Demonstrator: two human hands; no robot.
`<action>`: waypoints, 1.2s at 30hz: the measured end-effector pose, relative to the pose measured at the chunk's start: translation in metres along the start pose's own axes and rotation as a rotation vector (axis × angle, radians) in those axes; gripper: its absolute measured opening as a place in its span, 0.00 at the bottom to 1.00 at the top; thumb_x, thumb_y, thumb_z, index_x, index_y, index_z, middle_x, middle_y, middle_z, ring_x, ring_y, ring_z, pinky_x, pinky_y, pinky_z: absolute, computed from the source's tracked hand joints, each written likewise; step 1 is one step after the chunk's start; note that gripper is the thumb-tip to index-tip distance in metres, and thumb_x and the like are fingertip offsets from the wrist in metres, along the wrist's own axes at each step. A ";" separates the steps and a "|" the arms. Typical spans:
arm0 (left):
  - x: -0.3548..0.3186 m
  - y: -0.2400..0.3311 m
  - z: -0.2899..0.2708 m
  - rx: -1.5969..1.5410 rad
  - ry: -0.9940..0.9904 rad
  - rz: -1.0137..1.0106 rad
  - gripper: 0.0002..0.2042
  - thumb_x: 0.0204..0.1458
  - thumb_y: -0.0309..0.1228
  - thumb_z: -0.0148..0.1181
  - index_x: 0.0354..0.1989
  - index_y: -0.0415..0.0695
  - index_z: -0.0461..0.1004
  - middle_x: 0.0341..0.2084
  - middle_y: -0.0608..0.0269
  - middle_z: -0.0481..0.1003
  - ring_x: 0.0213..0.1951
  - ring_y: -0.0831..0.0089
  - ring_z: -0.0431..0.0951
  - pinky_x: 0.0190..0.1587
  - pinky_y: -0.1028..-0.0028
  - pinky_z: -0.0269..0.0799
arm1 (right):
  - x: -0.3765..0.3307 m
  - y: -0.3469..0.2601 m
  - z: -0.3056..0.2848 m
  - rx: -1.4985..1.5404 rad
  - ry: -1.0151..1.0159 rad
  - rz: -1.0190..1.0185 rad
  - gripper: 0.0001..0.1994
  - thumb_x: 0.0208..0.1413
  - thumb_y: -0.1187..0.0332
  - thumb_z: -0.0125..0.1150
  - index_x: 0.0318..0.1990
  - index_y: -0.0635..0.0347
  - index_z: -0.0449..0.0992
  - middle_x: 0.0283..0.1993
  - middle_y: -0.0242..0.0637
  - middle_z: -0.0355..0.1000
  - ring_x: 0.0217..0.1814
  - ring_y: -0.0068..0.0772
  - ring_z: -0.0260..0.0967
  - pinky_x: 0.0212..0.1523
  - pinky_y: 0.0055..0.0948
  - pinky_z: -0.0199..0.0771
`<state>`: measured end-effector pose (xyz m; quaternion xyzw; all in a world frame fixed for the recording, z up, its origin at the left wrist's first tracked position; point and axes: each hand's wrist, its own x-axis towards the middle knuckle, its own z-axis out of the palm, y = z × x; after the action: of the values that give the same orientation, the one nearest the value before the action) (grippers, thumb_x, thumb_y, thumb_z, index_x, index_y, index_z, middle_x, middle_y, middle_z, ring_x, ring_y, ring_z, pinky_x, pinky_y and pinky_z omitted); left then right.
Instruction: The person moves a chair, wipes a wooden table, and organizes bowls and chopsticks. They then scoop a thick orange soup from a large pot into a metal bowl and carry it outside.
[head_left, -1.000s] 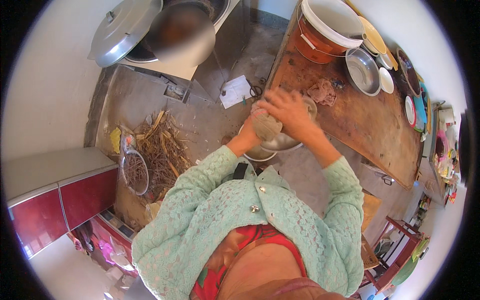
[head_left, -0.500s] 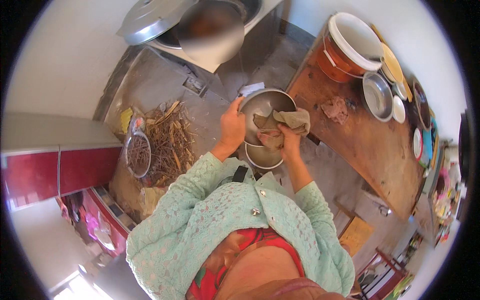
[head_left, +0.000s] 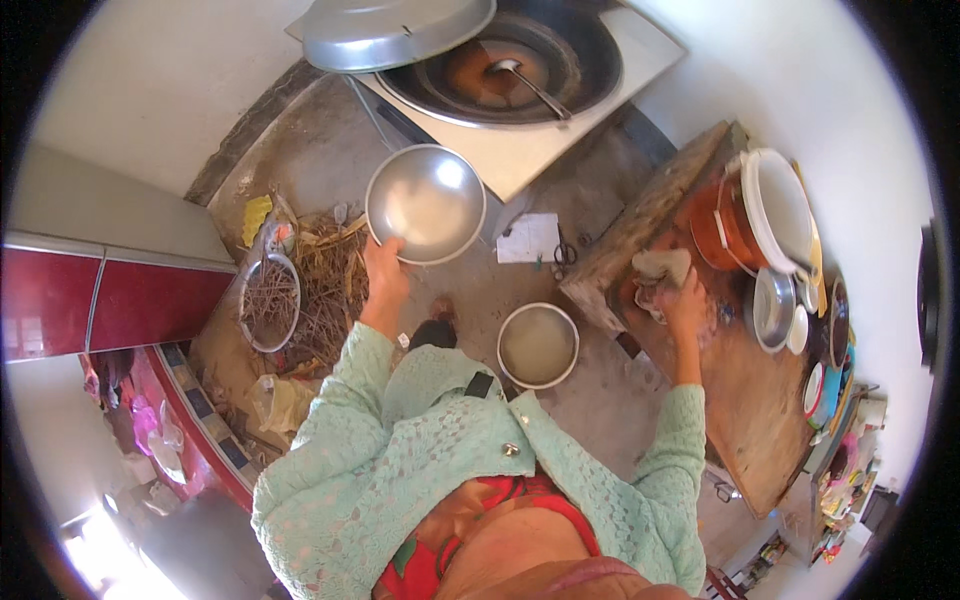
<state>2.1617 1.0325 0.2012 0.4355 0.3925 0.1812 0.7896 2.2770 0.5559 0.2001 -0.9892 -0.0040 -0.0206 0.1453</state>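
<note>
Gripping steel bowl (head_left: 426,203) rim, left hand (head_left: 384,268) below it

A white sheet of paper (head_left: 529,238), roughly square with dark marks on it, lay flat on the concrete floor between the two hands, just below and right of the left hand (head_left: 383,268). Well below the right hand (head_left: 684,305), small colourful packages (head_left: 843,492) crowded a shelf, too small to tell apart.
</note>
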 end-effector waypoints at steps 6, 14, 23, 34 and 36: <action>0.045 0.016 -0.013 -0.127 -0.197 -0.151 0.30 0.40 0.17 0.47 0.58 0.42 0.56 0.47 0.55 0.66 0.46 0.63 0.71 0.44 0.65 0.74 | 0.047 -0.055 0.019 0.144 0.018 -0.025 0.24 0.53 0.58 0.56 0.54 0.60 0.66 0.47 0.45 0.66 0.47 0.43 0.65 0.48 0.36 0.64; 0.069 0.016 -0.006 -0.249 -0.351 -0.318 0.32 0.38 0.16 0.49 0.57 0.45 0.54 0.48 0.58 0.64 0.49 0.64 0.67 0.51 0.64 0.67 | 0.146 -0.242 0.028 0.200 -0.048 -0.321 0.21 0.56 0.61 0.53 0.55 0.60 0.64 0.44 0.43 0.66 0.43 0.43 0.66 0.44 0.35 0.66; 0.080 0.040 0.009 -0.166 -0.268 -0.163 0.30 0.40 0.23 0.52 0.56 0.46 0.54 0.46 0.59 0.64 0.48 0.65 0.68 0.47 0.65 0.70 | 0.286 -0.299 0.120 -0.157 -0.031 -0.504 0.25 0.53 0.64 0.56 0.58 0.58 0.58 0.49 0.47 0.63 0.48 0.50 0.64 0.46 0.45 0.66; 0.090 0.047 0.051 -0.276 -0.061 -0.095 0.33 0.38 0.25 0.53 0.59 0.41 0.56 0.52 0.57 0.64 0.53 0.63 0.65 0.56 0.65 0.60 | 0.355 -0.272 0.181 -0.045 -0.341 -0.482 0.26 0.49 0.76 0.52 0.58 0.57 0.57 0.45 0.54 0.63 0.44 0.51 0.68 0.36 0.44 0.72; 0.098 0.045 0.058 -0.302 -0.072 -0.114 0.32 0.39 0.25 0.53 0.58 0.40 0.56 0.51 0.57 0.65 0.53 0.63 0.65 0.56 0.65 0.60 | 0.358 -0.266 0.183 0.195 -0.418 -0.332 0.25 0.49 0.76 0.51 0.58 0.58 0.58 0.40 0.51 0.63 0.38 0.46 0.67 0.32 0.41 0.70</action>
<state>2.2709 1.0873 0.2110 0.2950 0.3564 0.1776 0.8686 2.6381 0.8642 0.1167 -0.9391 -0.1976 0.1608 0.2305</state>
